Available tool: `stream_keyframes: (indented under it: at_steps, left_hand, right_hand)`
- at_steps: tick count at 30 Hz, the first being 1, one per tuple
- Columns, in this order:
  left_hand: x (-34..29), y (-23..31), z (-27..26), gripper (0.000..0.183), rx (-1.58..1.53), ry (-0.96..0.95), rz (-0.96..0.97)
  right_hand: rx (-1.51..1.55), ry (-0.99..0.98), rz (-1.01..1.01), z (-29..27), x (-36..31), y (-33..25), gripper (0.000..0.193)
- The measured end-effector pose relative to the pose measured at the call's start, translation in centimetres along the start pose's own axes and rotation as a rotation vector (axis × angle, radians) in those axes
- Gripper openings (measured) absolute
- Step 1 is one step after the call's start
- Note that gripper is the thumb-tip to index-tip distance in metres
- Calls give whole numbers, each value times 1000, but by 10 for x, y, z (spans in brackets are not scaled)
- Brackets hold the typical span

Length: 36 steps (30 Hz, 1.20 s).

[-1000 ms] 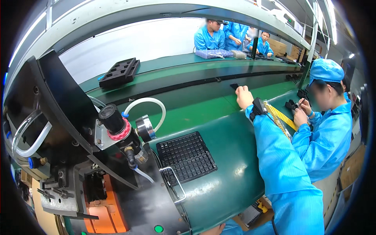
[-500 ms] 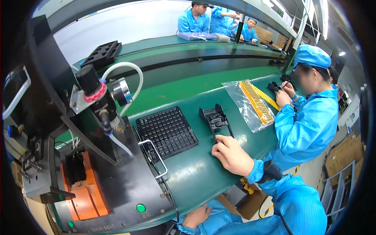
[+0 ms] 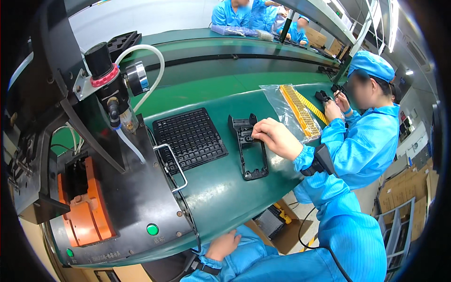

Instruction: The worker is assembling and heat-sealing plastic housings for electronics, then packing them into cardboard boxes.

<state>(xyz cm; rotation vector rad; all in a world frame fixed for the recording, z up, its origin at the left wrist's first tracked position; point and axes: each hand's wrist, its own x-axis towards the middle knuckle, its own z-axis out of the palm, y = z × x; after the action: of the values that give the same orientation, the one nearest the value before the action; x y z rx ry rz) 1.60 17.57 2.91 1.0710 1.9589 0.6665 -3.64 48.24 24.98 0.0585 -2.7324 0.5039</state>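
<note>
My right hand (image 3: 275, 137) grips the upper end of a black plastic housing frame (image 3: 249, 152) that lies flat on the green table (image 3: 221, 197). The frame is just right of a black gridded tray (image 3: 188, 138) and does not touch it. My right sleeve is blue, with a black band at the wrist. My left hand (image 3: 223, 244) rests low by my lap, under the table's front edge, with loosely spread fingers and nothing in it.
A black press machine (image 3: 117, 188) with an orange fixture (image 3: 84, 207), a regulator, hoses and a green button (image 3: 151, 229) fills the left. A clear bag of yellow strips (image 3: 296, 108) lies right of the frame. A co-worker in blue (image 3: 366, 127) handles a small black part. A green conveyor (image 3: 221, 80) runs behind.
My right hand reached far out over the conveyor, then drew back with the black frame. The frame now lies on the table beside the tray, my hand at its top end.
</note>
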Motion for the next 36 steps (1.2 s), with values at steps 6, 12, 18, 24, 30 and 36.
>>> stream_keyframes:
  at_steps: [6,12,18,24,30,36]
  left_hand:
    - [-1,0,0,46,4,-11,-16]
    - [-3,0,0,46,0,-10,-20]
    - [5,-2,2,46,-10,-34,13]
    - [-2,2,-7,47,-6,4,21]
    - [0,-3,-3,47,8,-7,-1]
    - [-4,-7,6,45,40,7,46]
  right_hand:
    - [-36,-92,-32,-8,5,6,8]
    - [-88,-143,2,-12,9,-2,9]
    - [-105,-127,96,-11,9,-1,10]
    - [89,-45,188,-13,15,-6,11]
    - [-77,28,-48,2,-39,-42,18]
    - [-117,-73,-92,24,-78,-87,31]
